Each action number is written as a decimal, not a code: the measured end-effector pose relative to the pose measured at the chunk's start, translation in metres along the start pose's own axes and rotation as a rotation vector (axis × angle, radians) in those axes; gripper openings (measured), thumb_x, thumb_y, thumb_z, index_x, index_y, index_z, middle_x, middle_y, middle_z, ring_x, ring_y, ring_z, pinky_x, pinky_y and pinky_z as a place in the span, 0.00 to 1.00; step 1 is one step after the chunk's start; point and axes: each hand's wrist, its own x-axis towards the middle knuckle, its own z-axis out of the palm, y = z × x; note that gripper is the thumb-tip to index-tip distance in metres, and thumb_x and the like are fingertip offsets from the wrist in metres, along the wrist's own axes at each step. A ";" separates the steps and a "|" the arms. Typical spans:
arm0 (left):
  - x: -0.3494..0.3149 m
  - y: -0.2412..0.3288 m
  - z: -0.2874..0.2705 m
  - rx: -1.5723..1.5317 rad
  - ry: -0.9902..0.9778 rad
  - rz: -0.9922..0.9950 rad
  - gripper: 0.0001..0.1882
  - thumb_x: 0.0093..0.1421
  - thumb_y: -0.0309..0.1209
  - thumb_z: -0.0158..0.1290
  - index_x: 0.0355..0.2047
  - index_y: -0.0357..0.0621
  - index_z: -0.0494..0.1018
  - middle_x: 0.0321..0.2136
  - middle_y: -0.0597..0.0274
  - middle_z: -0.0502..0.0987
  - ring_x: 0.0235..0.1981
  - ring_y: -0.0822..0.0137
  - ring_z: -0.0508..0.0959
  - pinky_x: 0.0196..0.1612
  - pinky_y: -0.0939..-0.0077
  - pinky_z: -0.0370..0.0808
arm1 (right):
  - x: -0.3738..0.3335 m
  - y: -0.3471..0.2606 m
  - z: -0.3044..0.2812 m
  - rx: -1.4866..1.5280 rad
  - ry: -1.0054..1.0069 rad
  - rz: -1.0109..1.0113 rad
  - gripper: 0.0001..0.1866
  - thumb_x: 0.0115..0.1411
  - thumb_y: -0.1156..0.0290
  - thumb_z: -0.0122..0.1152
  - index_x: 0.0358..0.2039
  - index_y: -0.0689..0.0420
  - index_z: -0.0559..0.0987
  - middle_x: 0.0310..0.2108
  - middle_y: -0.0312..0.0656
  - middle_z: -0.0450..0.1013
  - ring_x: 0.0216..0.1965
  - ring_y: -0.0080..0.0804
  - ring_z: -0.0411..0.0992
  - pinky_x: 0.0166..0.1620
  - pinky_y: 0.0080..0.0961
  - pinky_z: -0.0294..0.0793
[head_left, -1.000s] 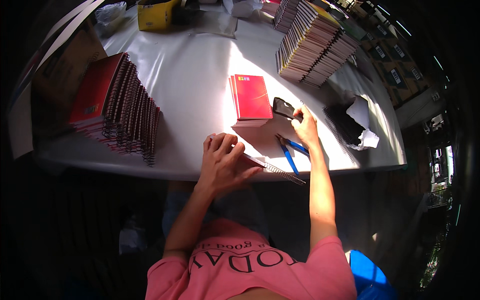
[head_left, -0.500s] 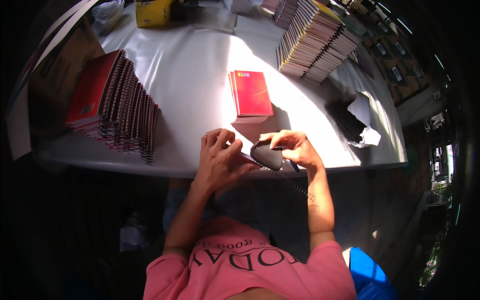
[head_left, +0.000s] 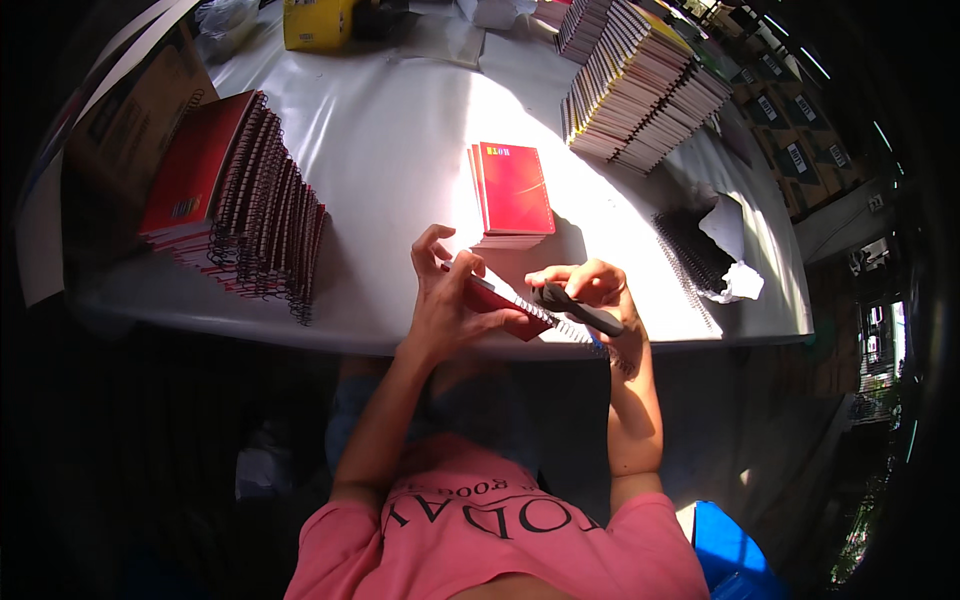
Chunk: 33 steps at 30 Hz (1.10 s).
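Near the table's front edge, my left hand [head_left: 439, 306] grips a red-covered notebook [head_left: 486, 296], tilted with its punched edge toward my right hand. A thin wire coil [head_left: 574, 332] runs along that edge and trails past it to the right, beneath my right wrist. Closed around a dark grey, flat, rounded object [head_left: 588, 309] is my right hand [head_left: 608, 287]; the object lies just over the coil, and its exact kind is unclear. Beyond my hands sits a short stack of red notebooks [head_left: 515, 190] whose edges show no coil.
On the left stands a tall stack of coil-bound red notebooks [head_left: 203, 160]. Stacks of notebooks [head_left: 640, 90] rise at the back right. Loose black coils [head_left: 690, 250] lie beside crumpled white paper [head_left: 738, 281] at the right. A yellow object [head_left: 318, 25] is at the back.
The dark grey object has turned from showing its broad face to nearly edge-on, and shifted right. My left hand's fingers have spread somewhat, and the notebook's red cover shows more.
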 end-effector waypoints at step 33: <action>-0.009 -0.018 0.011 -0.485 -0.161 -0.180 0.37 0.41 0.33 0.71 0.39 0.42 0.52 0.36 0.61 0.63 0.39 0.71 0.67 0.44 0.75 0.69 | 0.023 0.015 0.002 -0.966 0.456 0.059 0.14 0.44 0.83 0.49 0.32 0.59 0.77 0.33 0.38 0.77 0.34 0.22 0.74 0.40 0.19 0.72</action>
